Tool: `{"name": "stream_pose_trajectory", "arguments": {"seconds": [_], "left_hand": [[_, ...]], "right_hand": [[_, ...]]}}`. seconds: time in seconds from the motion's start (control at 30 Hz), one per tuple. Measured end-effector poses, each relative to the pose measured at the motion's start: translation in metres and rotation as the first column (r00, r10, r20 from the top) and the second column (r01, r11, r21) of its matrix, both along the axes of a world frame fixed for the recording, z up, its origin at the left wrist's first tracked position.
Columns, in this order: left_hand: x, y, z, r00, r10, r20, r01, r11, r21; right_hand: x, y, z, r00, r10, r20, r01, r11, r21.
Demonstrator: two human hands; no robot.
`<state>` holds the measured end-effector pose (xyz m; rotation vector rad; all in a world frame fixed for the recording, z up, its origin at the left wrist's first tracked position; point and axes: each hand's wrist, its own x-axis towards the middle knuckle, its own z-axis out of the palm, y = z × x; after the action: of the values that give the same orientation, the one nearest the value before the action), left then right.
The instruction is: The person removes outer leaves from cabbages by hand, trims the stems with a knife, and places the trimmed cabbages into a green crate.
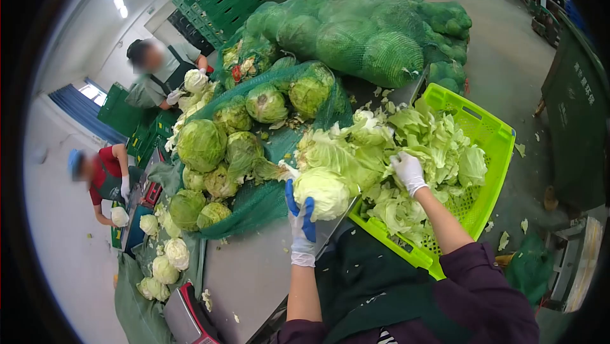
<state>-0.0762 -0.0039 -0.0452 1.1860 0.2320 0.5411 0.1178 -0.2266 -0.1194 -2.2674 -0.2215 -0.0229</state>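
Observation:
A peeled pale green cabbage (322,193) rests in my left hand (301,220), which wears a white and blue glove and is wrapped round its left side. My right hand (407,172), in a white glove, is over the loose leaves at the near side of the lime green crate (502,160); its fingers are curled against a leaf, and their tips are partly hidden. Loose cabbage leaves (438,147) fill much of the crate. Beyond the held cabbage, more leaves (343,153) lie on the table. Unpeeled cabbages (202,145) sit on an opened green net (254,214) to the left.
Full green net sacks (356,33) lie at the table's far side. Peeled cabbages (165,269) and a red-edged scale (190,318) are at the lower left. Two co-workers (162,74) stand at the left. A dark green bin (575,109) stands at the right.

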Motion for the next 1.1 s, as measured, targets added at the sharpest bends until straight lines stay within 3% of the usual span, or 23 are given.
{"name": "stream_pose_trajectory", "arguments": {"seconds": [0.07, 0.13, 0.17, 0.2, 0.23, 0.27, 0.33, 0.37, 0.43, 0.5, 0.53, 0.6, 0.63, 0.7, 0.73, 0.77, 0.83, 0.9, 0.93, 0.97, 1.0, 1.07, 1.1], "left_hand": [[-0.008, 0.006, -0.006, 0.997, 0.025, 0.067, -0.028, 0.999, 0.045], [-0.021, 0.000, -0.011, 0.992, 0.020, 0.121, 0.018, 0.951, -0.308], [-0.026, -0.004, -0.008, 0.992, 0.030, 0.124, 0.010, 0.951, -0.310], [-0.034, -0.009, -0.003, 0.989, 0.002, 0.148, 0.065, 0.894, -0.443], [-0.038, -0.014, -0.001, 0.984, -0.024, 0.179, 0.123, 0.815, -0.566], [-0.038, -0.018, -0.002, 0.986, -0.014, 0.166, 0.096, 0.861, -0.499], [-0.032, -0.030, 0.006, 0.988, -0.014, 0.156, 0.076, 0.912, -0.402], [-0.028, -0.037, 0.012, 0.988, -0.009, 0.154, 0.054, 0.956, -0.288], [-0.021, -0.050, 0.024, 0.987, -0.056, 0.150, 0.085, 0.976, -0.201], [-0.018, -0.055, 0.020, 0.986, -0.086, 0.143, 0.102, 0.989, -0.108], [-0.020, -0.053, 0.008, 0.983, -0.107, 0.151, 0.149, 0.944, -0.295], [-0.025, -0.055, 0.006, 0.983, -0.159, 0.088, 0.181, 0.822, -0.540], [-0.027, -0.056, 0.008, 0.985, -0.146, 0.091, 0.172, 0.826, -0.537], [-0.034, -0.060, 0.009, 0.894, -0.287, 0.345, 0.437, 0.377, -0.817], [-0.038, -0.057, -0.016, 0.870, -0.245, 0.427, 0.489, 0.335, -0.805], [-0.041, -0.056, -0.020, 0.875, -0.215, 0.433, 0.484, 0.357, -0.799], [-0.045, -0.050, -0.022, 0.880, -0.067, 0.471, 0.473, 0.232, -0.850], [-0.048, -0.040, -0.009, 0.838, -0.057, 0.543, 0.531, 0.321, -0.784], [-0.051, -0.036, 0.012, 0.929, -0.084, 0.362, 0.324, 0.660, -0.678], [-0.060, -0.027, 0.025, 0.989, -0.005, 0.148, 0.071, 0.893, -0.445], [-0.072, -0.002, 0.016, 0.926, -0.012, 0.378, 0.304, 0.620, -0.724], [-0.104, 0.036, 0.021, 0.922, 0.115, 0.369, 0.169, 0.738, -0.653], [-0.120, 0.056, 0.025, 0.921, 0.173, 0.350, 0.074, 0.804, -0.591]], "right_hand": [[0.003, -0.003, 0.000, 0.990, -0.098, -0.105, 0.106, 0.992, 0.071], [-0.003, -0.011, 0.008, 0.969, -0.131, -0.209, 0.158, 0.981, 0.117], [-0.007, -0.017, 0.021, 0.959, -0.223, -0.175, 0.232, 0.972, 0.036], [-0.015, -0.023, 0.033, 0.940, -0.313, -0.138, 0.310, 0.950, -0.044], [-0.024, -0.025, 0.044, 0.956, -0.293, 0.017, 0.293, 0.956, 0.029], [-0.035, -0.023, 0.058, 0.943, -0.282, 0.175, 0.269, 0.958, 0.098], [-0.063, -0.013, 0.097, 0.963, 0.010, 0.269, -0.058, 0.983, 0.172], [-0.079, -0.007, 0.125, 0.974, 0.216, 0.074, -0.227, 0.949, 0.218], [-0.099, 0.013, 0.148, 0.915, 0.353, 0.194, -0.373, 0.925, 0.077], [-0.091, 0.031, 0.122, 0.827, 0.484, 0.285, -0.534, 0.834, 0.135], [-0.090, 0.028, 0.128, 0.826, 0.485, 0.288, -0.536, 0.833, 0.134], [-0.089, 0.021, 0.151, 0.868, 0.452, -0.205, -0.279, 0.786, 0.551], [-0.087, 0.012, 0.159, 0.884, 0.394, -0.252, -0.084, 0.664, 0.743], [-0.063, -0.005, 0.141, 0.908, 0.355, -0.223, 0.069, 0.399, 0.914], [-0.052, -0.010, 0.129, 0.932, 0.233, -0.278, 0.174, 0.385, 0.906], [-0.037, -0.015, 0.103, 0.956, 0.098, -0.277, 0.193, 0.502, 0.843], [-0.044, -0.011, 0.106, 0.954, 0.023, -0.299, 0.191, 0.723, 0.664], [-0.038, 0.002, 0.073, 0.993, -0.036, -0.109, 0.078, 0.907, 0.414], [-0.026, 0.009, 0.044, 0.997, -0.041, 0.061, 0.026, 0.973, 0.228], [-0.015, 0.011, 0.026, 0.935, 0.043, 0.352, -0.075, 0.994, 0.078], [-0.013, 0.014, 0.027, 0.888, 0.046, 0.458, -0.086, 0.994, 0.068], [0.016, -0.002, -0.025, 0.920, 0.031, 0.392, -0.037, 0.999, 0.008], [0.010, -0.009, -0.011, 0.983, -0.025, 0.182, 0.033, 0.999, -0.042]]}}
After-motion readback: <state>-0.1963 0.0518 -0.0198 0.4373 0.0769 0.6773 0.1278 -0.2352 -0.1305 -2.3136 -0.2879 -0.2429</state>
